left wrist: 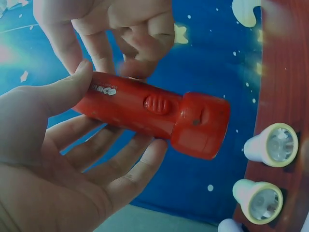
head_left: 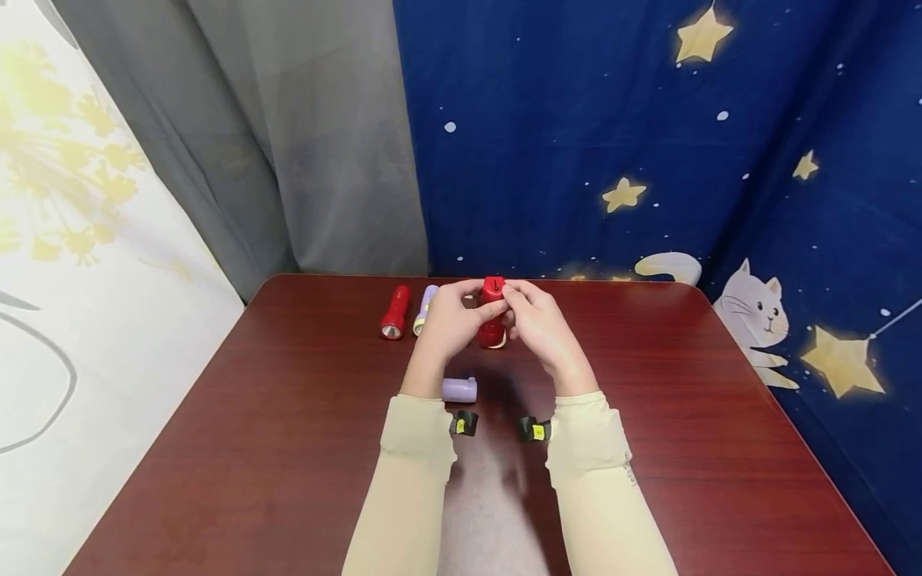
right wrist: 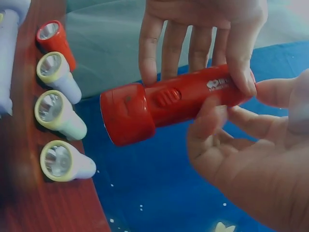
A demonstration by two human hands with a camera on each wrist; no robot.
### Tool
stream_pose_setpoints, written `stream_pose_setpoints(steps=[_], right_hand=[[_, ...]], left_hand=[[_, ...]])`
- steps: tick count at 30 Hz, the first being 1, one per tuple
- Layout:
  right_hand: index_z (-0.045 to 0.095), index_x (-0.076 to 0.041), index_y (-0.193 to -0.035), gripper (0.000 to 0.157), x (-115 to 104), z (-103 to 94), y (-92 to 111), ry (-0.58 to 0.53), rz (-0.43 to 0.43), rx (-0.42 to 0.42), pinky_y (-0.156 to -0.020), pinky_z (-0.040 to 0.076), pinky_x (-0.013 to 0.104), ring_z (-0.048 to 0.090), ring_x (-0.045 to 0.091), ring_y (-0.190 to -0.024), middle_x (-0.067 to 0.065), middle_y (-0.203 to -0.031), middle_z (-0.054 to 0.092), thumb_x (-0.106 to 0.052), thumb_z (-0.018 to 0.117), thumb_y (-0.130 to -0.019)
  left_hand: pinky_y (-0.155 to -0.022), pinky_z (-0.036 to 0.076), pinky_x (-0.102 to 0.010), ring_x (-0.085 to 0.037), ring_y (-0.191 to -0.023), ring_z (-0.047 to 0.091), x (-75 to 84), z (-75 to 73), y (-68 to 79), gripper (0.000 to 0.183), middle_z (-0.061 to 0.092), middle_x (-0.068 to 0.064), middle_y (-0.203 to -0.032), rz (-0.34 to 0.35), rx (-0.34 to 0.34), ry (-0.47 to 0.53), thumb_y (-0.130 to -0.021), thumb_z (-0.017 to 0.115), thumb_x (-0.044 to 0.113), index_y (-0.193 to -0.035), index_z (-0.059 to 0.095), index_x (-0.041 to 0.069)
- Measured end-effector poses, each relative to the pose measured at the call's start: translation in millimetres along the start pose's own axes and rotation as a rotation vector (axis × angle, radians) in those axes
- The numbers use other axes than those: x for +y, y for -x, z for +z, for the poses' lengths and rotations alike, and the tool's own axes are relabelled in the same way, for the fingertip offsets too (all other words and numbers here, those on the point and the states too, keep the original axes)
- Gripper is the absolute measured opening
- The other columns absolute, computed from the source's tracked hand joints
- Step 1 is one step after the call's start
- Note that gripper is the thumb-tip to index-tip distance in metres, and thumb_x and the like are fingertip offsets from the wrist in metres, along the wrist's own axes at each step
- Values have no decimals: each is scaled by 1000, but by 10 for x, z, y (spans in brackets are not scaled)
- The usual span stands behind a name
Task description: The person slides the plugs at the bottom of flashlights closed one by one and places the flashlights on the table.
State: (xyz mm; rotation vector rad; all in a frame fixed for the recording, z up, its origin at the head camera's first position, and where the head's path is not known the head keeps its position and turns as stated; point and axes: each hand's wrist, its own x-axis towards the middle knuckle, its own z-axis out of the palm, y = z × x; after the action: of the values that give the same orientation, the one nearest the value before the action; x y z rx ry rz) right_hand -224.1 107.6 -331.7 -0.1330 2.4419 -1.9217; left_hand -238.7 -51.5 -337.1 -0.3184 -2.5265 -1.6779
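Observation:
A red flashlight (head_left: 492, 332) is held up over the table by both hands, its wide head pointing down and its tail up. My left hand (head_left: 452, 322) grips the body, thumb on one side and fingers along the other, as the left wrist view shows. At the tail end, my right hand (head_left: 543, 330) pinches the flashlight, one fingertip against the end and the thumb (right wrist: 212, 113) by the side. A ribbed slide switch (left wrist: 157, 104) and a white logo show on the red body. The lens faces away from both wrist cameras.
Behind the hands stands a row: a smaller red flashlight (head_left: 394, 314), a lavender one (head_left: 428, 308), and a pale one (right wrist: 60, 115) and another lavender one (right wrist: 67, 161) with yellowish rims. A lavender cylinder (head_left: 459, 390) lies nearer on the brown table (head_left: 288, 448). Curtains hang behind.

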Motion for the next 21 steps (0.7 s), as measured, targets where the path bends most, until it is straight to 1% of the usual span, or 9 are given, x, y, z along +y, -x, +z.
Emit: stream_pose_setpoints(steps=[2, 4, 6, 8, 10, 12, 15, 18, 21], right_hand=[[57, -8, -150, 43, -10, -23, 8, 52, -23, -14, -91, 61, 39, 67, 34, -110, 19, -127, 69, -26, 42, -114], [54, -9, -153, 44, -13, -41, 14, 130, -51, -30, -106, 57, 48, 66, 36, -124, 20, -140, 66, -20, 44, -112], [51, -9, -156, 47, -4, -51, 19, 189, -66, -54, -116, 52, 52, 62, 37, -135, 19, -149, 61, -16, 50, -109], [51, -9, -156, 50, 10, -50, 20, 244, -78, -64, -118, 50, 52, 62, 37, -138, 19, -150, 61, -15, 57, -106], [51, -8, -154, 53, 21, -41, 17, 244, -84, -61, -116, 52, 52, 63, 38, -137, 20, -149, 62, -18, 65, -104], [54, -7, -152, 54, 22, -28, 8, 234, -93, -31, -113, 54, 51, 65, 39, -135, 20, -146, 64, -21, 70, -102], [57, -7, -148, 54, 14, -5, -8, 246, -108, 27, -111, 56, 51, 68, 38, -130, 19, -140, 67, -24, 74, -99], [59, -7, -145, 54, 7, 26, -23, 303, -116, 68, -110, 56, 51, 70, 37, -126, 19, -137, 70, -25, 76, -97], [62, -7, -142, 52, 1, 54, -40, 354, -118, 100, -108, 58, 51, 71, 36, -122, 18, -134, 72, -27, 77, -97]], left_hand=[[-93, 65, -44, -30, -110, 77, 22, -26, -6, 46, 77, -13, -128, -7, 11, 15, -95, 82, 31, -135, 73, 10], [-94, 65, -44, -30, -111, 77, 31, -44, -14, 47, 77, -14, -128, -9, 28, 41, -96, 80, 32, -136, 72, 9], [-97, 64, -45, -30, -113, 76, 39, -56, -18, 46, 77, -14, -128, -7, 42, 59, -98, 78, 32, -136, 71, 8], [-98, 63, -46, -31, -113, 75, 32, -61, -22, 45, 76, -15, -128, -9, 38, 79, -100, 75, 32, -137, 70, 7], [-98, 63, -46, -31, -114, 75, 31, -61, -20, 46, 76, -15, -128, -15, 26, 82, -100, 74, 32, -137, 69, 6], [-98, 63, -46, -31, -115, 75, 24, -57, -18, 47, 74, -15, -131, -22, 12, 78, -101, 74, 34, -138, 69, 6], [-96, 64, -45, -31, -113, 76, 10, -46, -14, 49, 73, -15, -132, -34, 8, 70, -100, 74, 35, -139, 68, 6], [-93, 65, -43, -30, -112, 77, -9, -31, -17, 50, 73, -14, -131, -37, 14, 64, -100, 75, 37, -138, 69, 5], [-89, 66, -40, -29, -109, 77, -31, -23, -24, 49, 74, -15, -128, -38, 14, 79, -99, 75, 38, -135, 70, 5]])
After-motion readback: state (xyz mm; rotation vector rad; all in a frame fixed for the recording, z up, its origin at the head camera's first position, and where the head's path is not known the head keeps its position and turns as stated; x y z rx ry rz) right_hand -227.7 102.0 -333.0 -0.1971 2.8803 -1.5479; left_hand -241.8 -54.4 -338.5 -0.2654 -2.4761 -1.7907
